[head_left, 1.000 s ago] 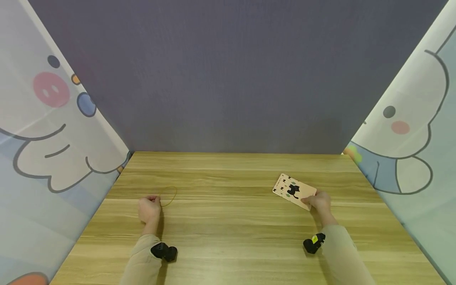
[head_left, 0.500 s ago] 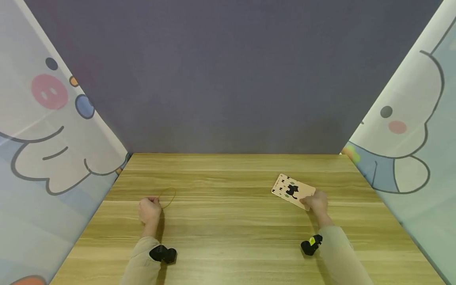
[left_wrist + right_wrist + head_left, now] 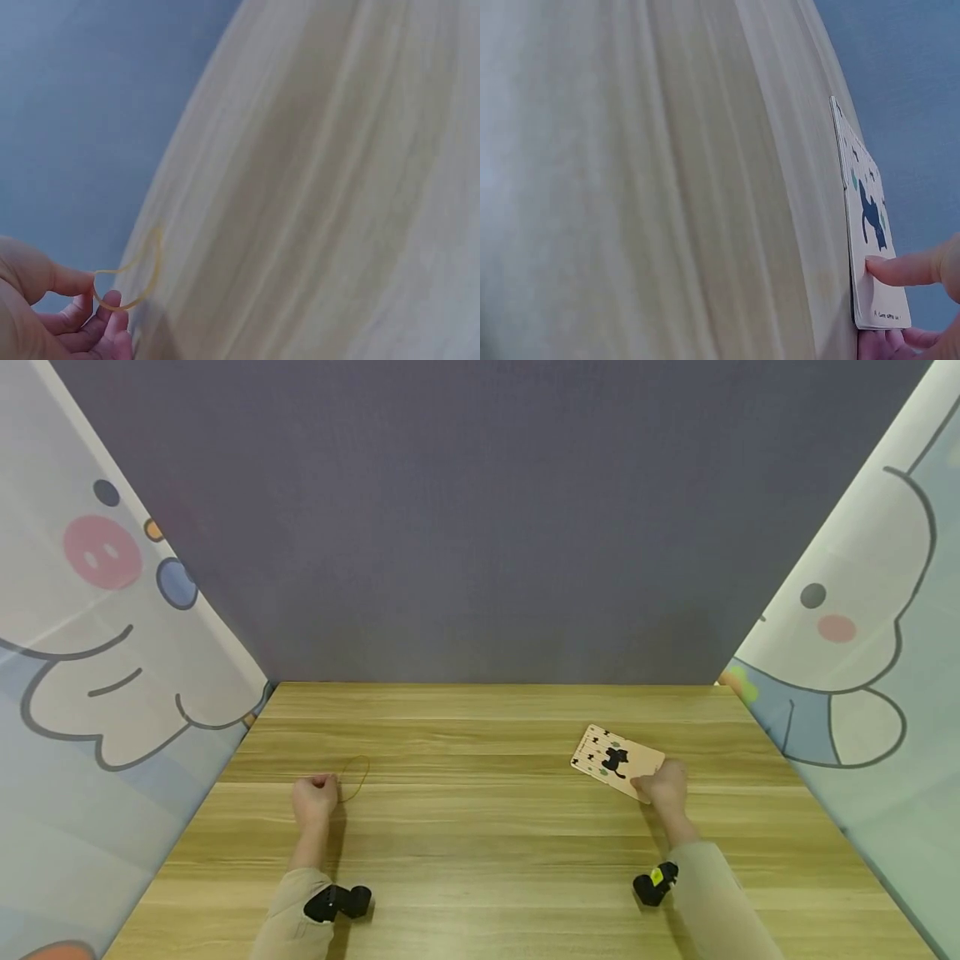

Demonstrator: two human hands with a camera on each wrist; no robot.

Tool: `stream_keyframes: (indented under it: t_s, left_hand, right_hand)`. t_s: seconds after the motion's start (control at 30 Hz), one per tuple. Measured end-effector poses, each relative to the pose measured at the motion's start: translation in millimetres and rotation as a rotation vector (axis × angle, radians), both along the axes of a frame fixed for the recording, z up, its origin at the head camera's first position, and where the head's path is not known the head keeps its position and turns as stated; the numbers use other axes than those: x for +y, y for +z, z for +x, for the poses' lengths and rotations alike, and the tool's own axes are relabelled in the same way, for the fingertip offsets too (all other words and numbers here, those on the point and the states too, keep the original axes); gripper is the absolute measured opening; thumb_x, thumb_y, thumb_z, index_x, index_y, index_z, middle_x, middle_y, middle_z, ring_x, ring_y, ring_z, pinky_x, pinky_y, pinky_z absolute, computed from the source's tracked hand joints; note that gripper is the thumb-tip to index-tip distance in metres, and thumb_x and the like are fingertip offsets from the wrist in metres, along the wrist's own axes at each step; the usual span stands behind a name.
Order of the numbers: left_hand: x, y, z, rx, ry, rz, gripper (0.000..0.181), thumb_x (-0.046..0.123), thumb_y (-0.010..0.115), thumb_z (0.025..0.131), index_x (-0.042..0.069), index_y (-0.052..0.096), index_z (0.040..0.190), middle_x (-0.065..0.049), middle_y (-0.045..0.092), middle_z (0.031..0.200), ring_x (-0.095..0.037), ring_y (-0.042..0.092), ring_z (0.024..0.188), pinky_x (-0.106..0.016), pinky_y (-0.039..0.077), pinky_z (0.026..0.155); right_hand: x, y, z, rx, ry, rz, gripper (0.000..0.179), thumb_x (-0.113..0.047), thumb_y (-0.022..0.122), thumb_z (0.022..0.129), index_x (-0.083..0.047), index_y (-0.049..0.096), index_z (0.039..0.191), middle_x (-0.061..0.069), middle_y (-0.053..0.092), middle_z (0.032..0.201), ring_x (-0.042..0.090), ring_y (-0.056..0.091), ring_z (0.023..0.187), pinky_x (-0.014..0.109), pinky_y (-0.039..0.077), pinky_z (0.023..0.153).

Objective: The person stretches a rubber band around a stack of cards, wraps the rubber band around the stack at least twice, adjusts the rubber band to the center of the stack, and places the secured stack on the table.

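My left hand [image 3: 313,799] pinches a thin yellow rubber band [image 3: 366,767] between thumb and fingertips at the left of the table. The loop hangs out to the right of the fingers; in the left wrist view, the rubber band [image 3: 157,274] bends in a loose curve off the fingertips. Over on the right, my right hand [image 3: 667,787] grips a thin cream notebook [image 3: 615,758] by its near right corner. Its cover carries a black cat and small dark prints. The right wrist view shows the thumb on top of the notebook [image 3: 866,289] and the other fingers beneath.
The wood-grain table [image 3: 480,827] stretches between the two hands. A dark grey panel [image 3: 480,527] rises behind its far edge. Cartoon-printed cloths [image 3: 840,577] flank both sides. Each forearm carries a black wrist camera [image 3: 352,902] over a beige sleeve.
Both hands keep their holds. The left forearm has turned a little, and the rubber band's loop has changed shape slightly. The right hand and notebook have shifted slightly left in view.
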State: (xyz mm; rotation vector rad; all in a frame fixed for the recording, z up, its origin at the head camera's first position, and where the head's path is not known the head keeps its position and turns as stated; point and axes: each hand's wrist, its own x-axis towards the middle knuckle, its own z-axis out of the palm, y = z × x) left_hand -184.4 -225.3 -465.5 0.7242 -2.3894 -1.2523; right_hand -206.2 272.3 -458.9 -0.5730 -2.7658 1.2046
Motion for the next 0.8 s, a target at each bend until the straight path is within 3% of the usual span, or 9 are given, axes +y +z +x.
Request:
stream_keyframes:
  t_s: [0.1, 0.23, 0.33, 0.43, 0.53, 0.63, 0.73, 0.8]
  left_hand:
    - [2.7, 4.0, 1.2, 0.011, -0.001, 0.065, 0.023, 0.005, 0.051, 0.083, -0.014, 0.062, 0.088, -0.027, 0.061, 0.087, -0.036, 0.056, 0.079, -0.032, 0.046, 0.060]
    - [7.8, 9.5, 2.0, 0.059, -0.036, 0.215, 0.022, 0.003, 0.050, 0.086, -0.017, 0.059, 0.092, -0.025, 0.063, 0.084, -0.021, 0.060, 0.067, -0.016, 0.045, 0.050]
    - [12.3, 14.1, 3.3, 0.112, -0.080, 0.359, 0.023, -0.001, 0.048, 0.088, -0.020, 0.052, 0.098, -0.025, 0.063, 0.083, -0.014, 0.061, 0.062, -0.020, 0.051, 0.057]
    - [17.1, 16.3, 4.8, 0.157, -0.106, 0.446, 0.022, -0.002, 0.046, 0.090, -0.021, 0.048, 0.100, -0.020, 0.064, 0.079, -0.012, 0.063, 0.061, -0.026, 0.052, 0.065]
    - [19.4, 10.6, 5.3, 0.201, -0.130, 0.516, 0.018, 0.003, 0.047, 0.091, -0.014, 0.049, 0.097, -0.011, 0.066, 0.073, -0.012, 0.063, 0.061, -0.024, 0.052, 0.062]
    - [17.9, -3.5, 2.6, 0.244, -0.151, 0.590, 0.016, 0.011, 0.050, 0.091, -0.005, 0.051, 0.094, -0.002, 0.067, 0.071, -0.011, 0.064, 0.062, -0.020, 0.051, 0.057]
    - [14.5, -21.3, -3.4, 0.283, -0.168, 0.646, 0.019, 0.017, 0.053, 0.090, -0.001, 0.050, 0.095, -0.003, 0.067, 0.076, -0.013, 0.064, 0.064, -0.021, 0.052, 0.057]
    - [13.7, -32.9, -9.2, 0.310, -0.148, 0.694, 0.024, 0.021, 0.056, 0.088, 0.000, 0.051, 0.097, -0.004, 0.068, 0.079, -0.015, 0.065, 0.066, -0.024, 0.052, 0.058]
  right_hand:
    - [-0.7, -2.2, -0.3, 0.019, 0.003, -0.012, 0.048, 0.000, 0.067, 0.070, 0.024, 0.039, 0.100, 0.035, 0.043, 0.095, 0.042, 0.045, 0.082, 0.049, 0.044, 0.072]
    - [-0.9, -3.6, -0.4, 0.014, 0.002, -0.065, 0.068, 0.001, 0.065, 0.072, 0.025, 0.023, 0.121, 0.042, 0.034, 0.115, 0.053, 0.035, 0.105, 0.055, 0.035, 0.089]
    - [-1.2, -2.3, 0.5, -0.006, 0.007, -0.085, 0.073, 0.000, 0.063, 0.074, 0.023, 0.017, 0.127, 0.043, 0.030, 0.120, 0.054, 0.032, 0.109, 0.056, 0.034, 0.089]
    - [-1.8, -0.1, 2.3, -0.017, 0.011, -0.079, 0.073, -0.002, 0.062, 0.076, 0.021, 0.016, 0.129, 0.043, 0.029, 0.122, 0.053, 0.033, 0.108, 0.056, 0.036, 0.088]
    - [-3.7, 2.3, 4.3, 0.006, -0.004, -0.081, 0.073, -0.001, 0.061, 0.076, 0.020, 0.016, 0.130, 0.042, 0.028, 0.124, 0.052, 0.035, 0.108, 0.055, 0.038, 0.086]
    - [-5.2, 3.0, 5.7, 0.051, -0.021, -0.092, 0.073, 0.002, 0.060, 0.076, 0.019, 0.016, 0.131, 0.042, 0.030, 0.123, 0.051, 0.039, 0.105, 0.053, 0.041, 0.083]
    - [-5.9, 2.5, 6.8, 0.097, -0.036, -0.102, 0.071, 0.004, 0.060, 0.075, 0.018, 0.018, 0.131, 0.041, 0.035, 0.120, 0.050, 0.042, 0.104, 0.052, 0.043, 0.081]
    - [-5.4, 1.5, 6.9, 0.120, -0.044, -0.111, 0.070, 0.005, 0.060, 0.075, 0.018, 0.019, 0.131, 0.041, 0.038, 0.118, 0.050, 0.042, 0.104, 0.051, 0.043, 0.081]
